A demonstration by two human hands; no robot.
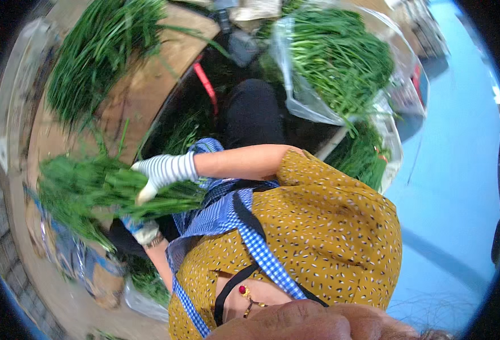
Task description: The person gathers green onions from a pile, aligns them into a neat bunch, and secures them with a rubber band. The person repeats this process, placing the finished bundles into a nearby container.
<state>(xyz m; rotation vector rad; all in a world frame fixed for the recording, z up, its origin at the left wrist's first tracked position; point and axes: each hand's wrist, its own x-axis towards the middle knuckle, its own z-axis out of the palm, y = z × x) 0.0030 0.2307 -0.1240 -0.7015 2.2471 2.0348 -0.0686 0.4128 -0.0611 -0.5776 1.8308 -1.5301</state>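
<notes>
The bunch of long greens [100, 184] reaches from the worktop [134, 110] towards our apron [219, 212]. Our right hand [151, 180] curls round it from above; our left hand [142, 231] sits beneath, mostly hidden, so we cannot tell its grip. We judge this bunch unfinished. The loose pile [100, 56] beyond seems left; whether the bagged greens [340, 62] are done, we cannot tell.
</notes>
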